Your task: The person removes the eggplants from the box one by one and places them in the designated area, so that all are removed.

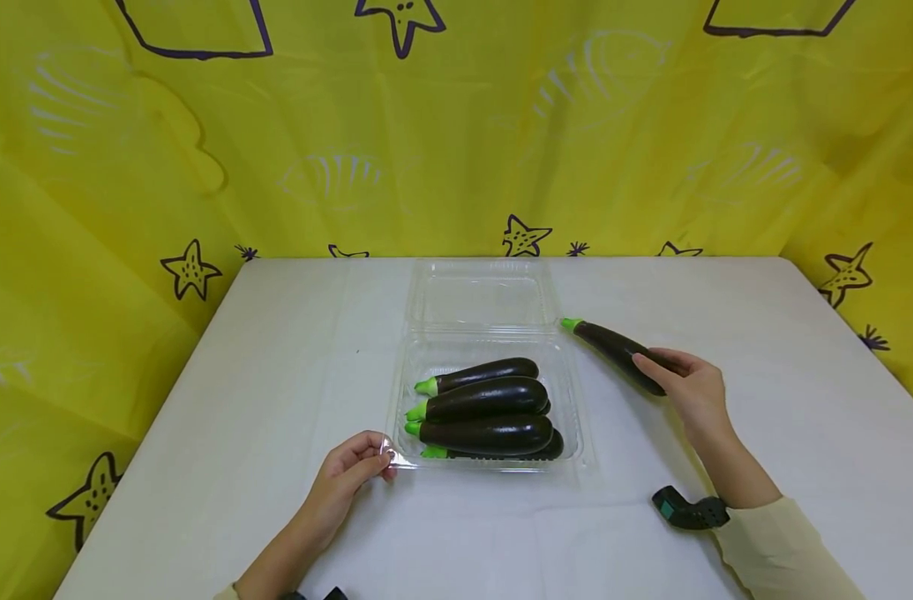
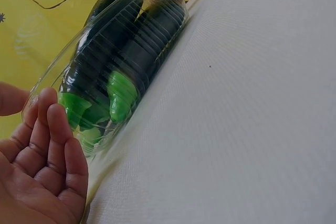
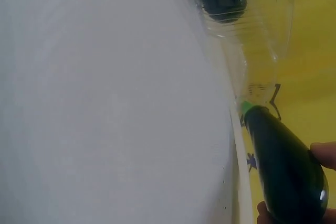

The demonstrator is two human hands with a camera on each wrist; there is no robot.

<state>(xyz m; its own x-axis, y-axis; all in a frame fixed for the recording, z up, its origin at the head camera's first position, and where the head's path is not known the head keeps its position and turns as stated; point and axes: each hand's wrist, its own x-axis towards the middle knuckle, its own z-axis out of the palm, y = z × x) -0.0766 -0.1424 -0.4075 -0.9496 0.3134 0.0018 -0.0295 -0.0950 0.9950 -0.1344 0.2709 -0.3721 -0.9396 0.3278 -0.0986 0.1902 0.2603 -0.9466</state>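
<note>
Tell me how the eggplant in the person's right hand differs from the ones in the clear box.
The held eggplant is gripped by the right hand outside the clear box; the boxed eggplants lie inside it, untouched by the hands. The held eggplant is by itself, while the boxed eggplants are piled together. The held eggplant slants, green end toward the far left; the boxed eggplants lie mostly crosswise, visible green ends left. All look dark and glossy.

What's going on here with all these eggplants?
A person's right hand holds one eggplant outside the clear box, to its right, stem towards the lid. The left hand grips the box's near left corner. Several more eggplants lie piled inside, stems to the left. The lid is open, folded back on the table.
</note>
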